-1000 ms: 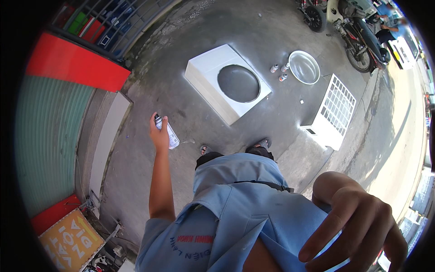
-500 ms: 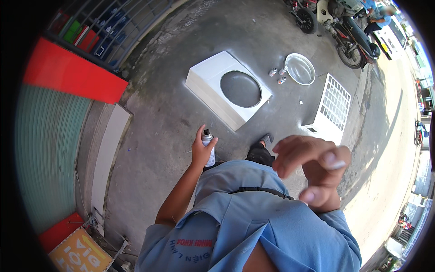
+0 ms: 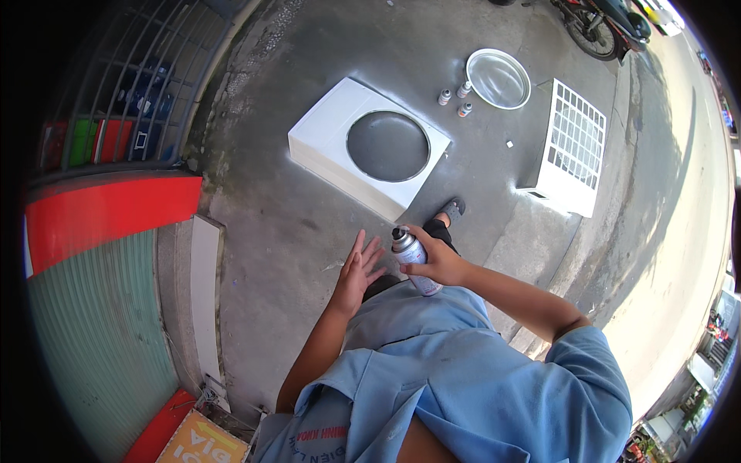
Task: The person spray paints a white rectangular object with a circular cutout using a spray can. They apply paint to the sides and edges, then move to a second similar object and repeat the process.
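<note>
My right hand [image 3: 441, 261] is wrapped round a spray can [image 3: 412, 258] with a black nozzle, held upright in front of my waist. Just left of the can, my left hand [image 3: 358, 272] is empty, its fingers spread. Beyond both hands a white metal casing [image 3: 328, 131] with a large round opening lies on the ground. Pale overspray marks the concrete around it. To the right lies a white panel with a grille [image 3: 573, 147].
Several spray cans, one of them here [image 3: 465, 109], stand beside a round shallow pan [image 3: 523, 77]. A motorcycle [image 3: 594, 35] is parked at the far right, near the road. A red panel [image 3: 116, 216] and a green corrugated shutter [image 3: 100, 309] line the left side.
The spray can has passed from my left hand to my right. My left hand has opened, and my right hand has come down and inward. The view has shifted.
</note>
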Demonstrator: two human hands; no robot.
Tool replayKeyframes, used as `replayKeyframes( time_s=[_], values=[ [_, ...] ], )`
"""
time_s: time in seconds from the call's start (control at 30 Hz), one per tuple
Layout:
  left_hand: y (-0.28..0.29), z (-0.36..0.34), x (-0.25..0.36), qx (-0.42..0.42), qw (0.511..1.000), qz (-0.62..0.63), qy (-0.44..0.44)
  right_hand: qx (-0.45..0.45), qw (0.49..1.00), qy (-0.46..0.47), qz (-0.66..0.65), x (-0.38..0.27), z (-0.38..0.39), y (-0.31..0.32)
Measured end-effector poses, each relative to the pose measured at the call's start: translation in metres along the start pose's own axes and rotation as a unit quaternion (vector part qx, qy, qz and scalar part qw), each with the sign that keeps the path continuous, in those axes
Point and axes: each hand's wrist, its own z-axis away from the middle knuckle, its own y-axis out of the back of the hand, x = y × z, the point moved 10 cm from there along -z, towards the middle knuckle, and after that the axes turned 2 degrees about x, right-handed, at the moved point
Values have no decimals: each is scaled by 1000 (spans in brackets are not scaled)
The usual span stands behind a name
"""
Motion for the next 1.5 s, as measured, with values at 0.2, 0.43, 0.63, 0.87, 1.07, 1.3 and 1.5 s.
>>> replayKeyframes(
  time_s=[0.2, 0.43, 0.63, 0.87, 1.07, 1.3, 1.5],
  values=[
    [151, 47, -104, 184, 697, -656, 222, 376, 879, -153, -250, 127, -37, 203],
    [108, 40, -58, 149, 837, -452, 270, 148, 944, -205, -212, 215, -85, 107],
    [164, -24, -69, 155, 772, -609, 98, 112, 835, -338, -419, 243, -131, -19],
    [254, -67, -81, 96, 733, -646, 190, 195, 830, -364, -374, 325, -156, -40],
    [251, -91, -83, 46, 668, -702, 243, 268, 953, -97, 104, 336, -192, -7],
    [214, -134, -113, 4, 598, -760, 255, 164, 983, -54, 65, 431, -188, -15],
    [214, -155, -160, 18, 572, -764, 299, 182, 978, -45, 87, 474, -179, -3]
  ],
)
